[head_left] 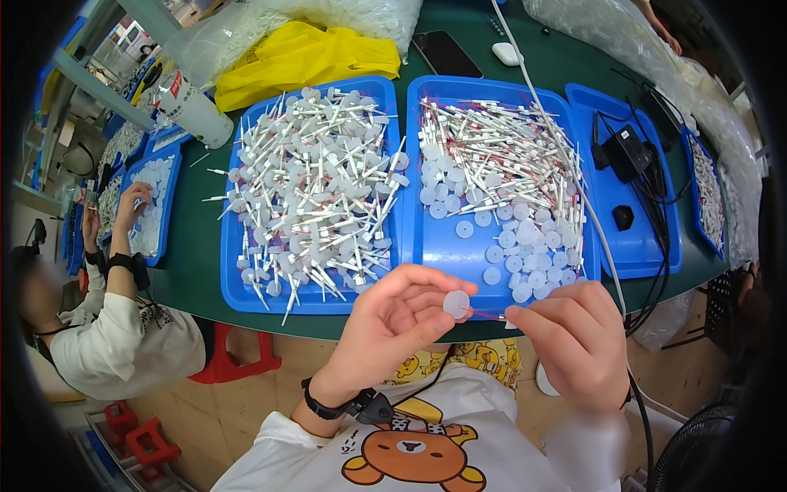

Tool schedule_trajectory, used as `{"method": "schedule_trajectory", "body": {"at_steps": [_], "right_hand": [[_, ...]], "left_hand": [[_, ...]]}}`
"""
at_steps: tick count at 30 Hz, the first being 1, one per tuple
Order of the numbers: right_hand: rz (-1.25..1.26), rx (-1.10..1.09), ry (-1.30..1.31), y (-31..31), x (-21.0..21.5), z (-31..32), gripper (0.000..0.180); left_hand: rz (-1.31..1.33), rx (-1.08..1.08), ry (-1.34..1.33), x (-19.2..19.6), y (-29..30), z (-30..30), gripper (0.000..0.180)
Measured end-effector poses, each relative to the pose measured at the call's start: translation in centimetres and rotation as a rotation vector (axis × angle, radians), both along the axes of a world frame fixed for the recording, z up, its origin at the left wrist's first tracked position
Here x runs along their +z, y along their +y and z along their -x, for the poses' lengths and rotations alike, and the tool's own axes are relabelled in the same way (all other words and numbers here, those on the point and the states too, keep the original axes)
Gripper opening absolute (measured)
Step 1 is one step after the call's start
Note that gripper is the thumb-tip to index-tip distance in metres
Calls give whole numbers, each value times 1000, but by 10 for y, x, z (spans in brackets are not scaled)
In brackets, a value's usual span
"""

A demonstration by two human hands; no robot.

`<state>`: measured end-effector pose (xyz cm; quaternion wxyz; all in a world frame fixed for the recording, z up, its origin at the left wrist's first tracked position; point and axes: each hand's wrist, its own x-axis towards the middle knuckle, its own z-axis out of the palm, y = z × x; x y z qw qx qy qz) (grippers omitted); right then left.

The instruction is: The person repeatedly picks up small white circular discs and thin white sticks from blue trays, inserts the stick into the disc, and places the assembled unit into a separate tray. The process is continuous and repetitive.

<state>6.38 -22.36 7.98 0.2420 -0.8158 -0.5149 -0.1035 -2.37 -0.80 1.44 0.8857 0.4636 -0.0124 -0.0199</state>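
In front of my body, my left hand (389, 320) pinches a frosted white disc (456, 304) near its thumb and forefinger. A thin red wire (485, 316) stretches from the disc to my right hand (579, 334). The right fingers are closed on the wire's other end, where a little white piece shows; the rest is hidden by the fingers. Just beyond my hands, a blue tray (426, 266) holds loose frosted discs (529, 254) and a pile of white sticks with red wires (492, 148). Left of it, another blue tray (232, 283) is heaped with sticks joined to discs (316, 189).
A white cable (566, 148) crosses over the right side of the middle tray. Farther right, a blue tray (590, 98) holds a black adapter (627, 153) and cords. A yellow bag (303, 61), phone (447, 53) and cup (193, 111) lie beyond. A co-worker (123, 344) works at far left.
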Motion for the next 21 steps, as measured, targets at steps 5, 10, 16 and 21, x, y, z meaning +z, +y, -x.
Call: {"method": "schedule_trajectory", "body": {"at_steps": [5,10,16,21], "right_hand": [[27,-2,7,-2,-1,0,39],[53,8,-10,-4,0,1,39],[-42,75,9,4,-6,3,39],[-113,31,92,3,-18,6,32]], "left_hand": [[17,-52,-21,-2,1,1,33],[-178,-20,-44,-2,-4,0,33],[-177,-25,-24,0,-14,-2,32],[-192,5,-76,-4,-14,-1,32]]}}
